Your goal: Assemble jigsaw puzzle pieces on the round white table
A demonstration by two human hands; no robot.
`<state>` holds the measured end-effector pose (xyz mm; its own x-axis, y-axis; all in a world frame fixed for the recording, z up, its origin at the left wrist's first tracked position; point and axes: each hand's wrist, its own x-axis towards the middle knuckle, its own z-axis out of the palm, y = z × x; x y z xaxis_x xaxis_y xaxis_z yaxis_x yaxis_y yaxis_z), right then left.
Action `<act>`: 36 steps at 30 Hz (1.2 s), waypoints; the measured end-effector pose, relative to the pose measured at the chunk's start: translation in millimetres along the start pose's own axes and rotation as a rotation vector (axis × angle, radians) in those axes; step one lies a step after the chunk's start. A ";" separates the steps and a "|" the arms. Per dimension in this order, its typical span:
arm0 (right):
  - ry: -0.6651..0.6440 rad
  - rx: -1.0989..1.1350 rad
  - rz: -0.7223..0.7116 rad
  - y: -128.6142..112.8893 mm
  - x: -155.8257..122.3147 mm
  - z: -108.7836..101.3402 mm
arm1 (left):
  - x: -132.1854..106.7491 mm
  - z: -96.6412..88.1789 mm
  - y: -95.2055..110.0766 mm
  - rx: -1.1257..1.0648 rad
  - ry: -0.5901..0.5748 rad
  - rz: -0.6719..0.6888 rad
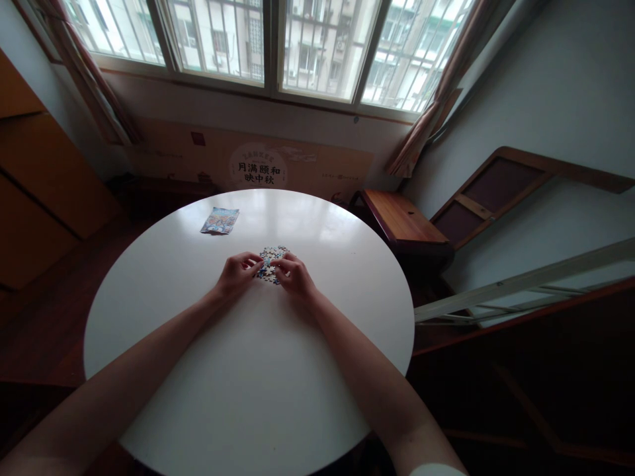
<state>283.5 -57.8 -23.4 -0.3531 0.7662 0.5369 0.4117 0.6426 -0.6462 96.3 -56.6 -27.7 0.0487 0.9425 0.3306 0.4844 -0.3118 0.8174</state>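
Pieces (271, 272) of a jigsaw lie in a small, loose spread on the round white table (248, 396) in the head view, a little past twelve o'clock from its middle. The person's left hand (237, 272) comes in at the nine o'clock side of the pieces and the right hand (296, 272) at about four, both with bent fingers. Their tips stand narrowly apart above or among the pieces. A pale blue-green patch shows between them; whether either hand grips it or merely touches it cannot be told at this size.

The step in hand looks like close fingertip work on single pieces, shared by both hands; the pose alone does not settle more than that. As a judgement, the next move calls for a light, exact pinch, since the pieces are small and crowded and a neighbour could easily be nudged along.

A printed packet (220, 221) lies on the table at about ten o'clock from the pieces, apart from both hands, with a coloured picture showing. Beyond the table, the window (317, 49) stands at twelve and a wooden side table (404, 215) at two.
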 end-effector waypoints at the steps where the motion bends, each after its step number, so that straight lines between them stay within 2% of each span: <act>1: 0.000 -0.001 0.004 -0.1 0.0 0.1 | 0.0 -0.1 0.1 0.000 0.002 0.002; 10: -0.003 -0.024 0.035 -2.1 0.6 -1.2 | -0.9 -2.8 4.9 0.047 -0.006 0.025; 12: 0.011 -0.029 0.043 -0.5 0.4 -0.9 | -0.7 -8.9 7.8 0.163 0.049 0.050; 16: 0.029 -0.027 0.059 2.5 0.2 0.8 | 1.9 -26.7 9.7 0.521 0.244 0.048; 18: 0.022 -0.026 0.061 2.3 0.1 1.3 | 4.1 -33.0 6.1 0.614 0.277 0.023; 25: 0.006 -0.023 0.058 0.4 -0.3 0.7 | 8.8 -31.7 -10.1 0.742 0.192 -0.022; 32: -0.004 -0.025 0.067 1.3 -0.2 0.7 | 8.1 -31.3 -8.6 0.748 0.192 -0.031; 36: -0.002 -0.022 0.073 2.0 0.0 1.0 | 7.8 -30.5 -8.2 0.718 0.198 0.009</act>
<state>283.4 -56.6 -25.3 -0.3235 0.8107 0.4879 0.4545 0.5854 -0.6714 66.1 -50.4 -17.5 -0.0696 0.8799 0.4701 0.9396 -0.1005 0.3272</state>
